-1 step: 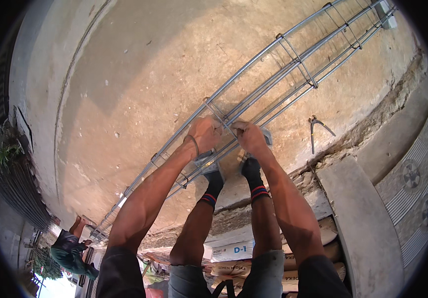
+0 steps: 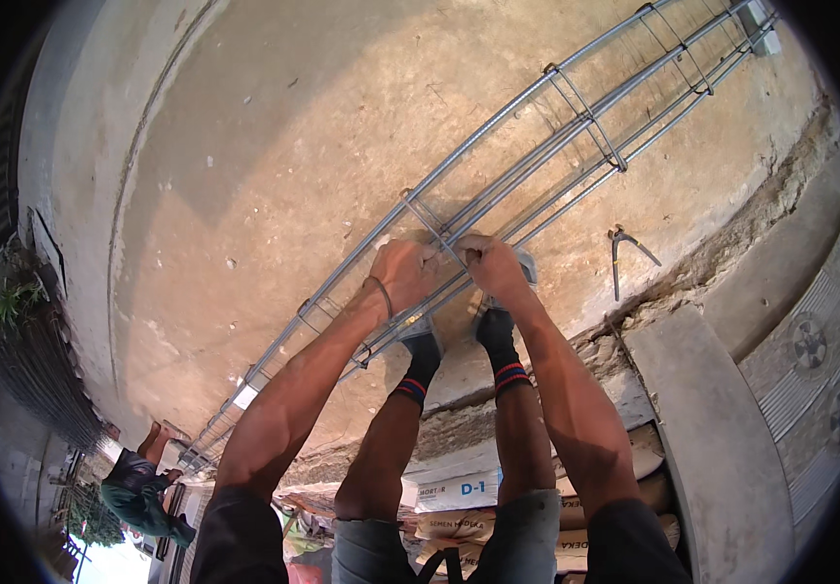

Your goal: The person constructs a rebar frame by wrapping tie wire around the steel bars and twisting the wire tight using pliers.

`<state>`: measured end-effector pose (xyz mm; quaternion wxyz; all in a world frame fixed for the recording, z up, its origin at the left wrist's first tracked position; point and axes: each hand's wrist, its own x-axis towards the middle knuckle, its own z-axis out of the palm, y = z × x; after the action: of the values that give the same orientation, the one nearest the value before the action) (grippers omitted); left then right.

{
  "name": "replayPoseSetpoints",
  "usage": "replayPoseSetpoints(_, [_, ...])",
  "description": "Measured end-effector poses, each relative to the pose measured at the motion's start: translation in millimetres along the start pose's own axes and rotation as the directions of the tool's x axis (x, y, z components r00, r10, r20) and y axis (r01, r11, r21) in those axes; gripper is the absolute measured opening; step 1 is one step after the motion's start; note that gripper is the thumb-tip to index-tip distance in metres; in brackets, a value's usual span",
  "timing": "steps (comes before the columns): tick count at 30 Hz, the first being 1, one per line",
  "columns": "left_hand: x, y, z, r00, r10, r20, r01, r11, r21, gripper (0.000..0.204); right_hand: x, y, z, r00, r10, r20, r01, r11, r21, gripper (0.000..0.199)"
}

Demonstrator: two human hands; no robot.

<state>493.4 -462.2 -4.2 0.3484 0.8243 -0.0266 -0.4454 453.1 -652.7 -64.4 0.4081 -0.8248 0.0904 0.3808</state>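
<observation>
The long steel cage (image 2: 590, 116) of bars and rings lay low over the concrete floor (image 2: 274, 175), crossing in front of the person at the feet. Its long axis ran diagonally, one end at lower left near a crouching co-worker (image 2: 137, 492), the other at upper right by a pale block (image 2: 764, 37); the bars followed that line and the rings stood across it. The left hand (image 2: 405, 273) and right hand (image 2: 496, 268) were at one ring (image 2: 424, 213), side by side, fingers curled inward; whether they had closed on metal or something thin between them could not be told. As a whole, the cage was probably heavy and stiff, though long enough to flex, with little risk of breaking. The best hold for shifting it seemed to be the long bars, well apart, just beside ring crossings.
</observation>
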Motion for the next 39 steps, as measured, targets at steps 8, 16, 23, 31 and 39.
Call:
replayPoseSetpoints(8, [-19.7,0.1,14.5,0.882,0.084,-0.464,0.129,0.904,0.407,0.027,9.0,-5.8,-3.4,0.994,0.1,0.05,-0.106,0.982,0.158,0.023])
replayPoseSetpoints(16, [41.4,34.6,-14.1,0.902,0.229,-0.367,-0.188,0.972,0.144,0.033,16.7,-0.8,-15.1,0.786,0.505,-0.357,-0.345,0.837,0.424,0.014])
replayPoseSetpoints(23, [100.9,31.6,-3.1,0.896,0.428,0.118,-0.378,0.598,0.707,0.034,14.2,-0.8,-21.9,0.783,0.593,0.188,-0.499,0.417,0.76,0.018])
replayPoseSetpoints(31, [111.1,44.0,-1.9,0.952,0.25,0.179,-0.306,0.704,0.641,0.012,1.1,-9.2,-31.0,0.884,0.2,-0.422,-0.194,0.979,0.056,0.021])
replayPoseSetpoints(39, [115.9,101.1,-10.5,0.991,0.042,0.13,-0.102,0.856,0.507,0.013,7.2,-2.3,-44.3,0.924,0.17,-0.342,-0.19,0.981,-0.026,0.024])
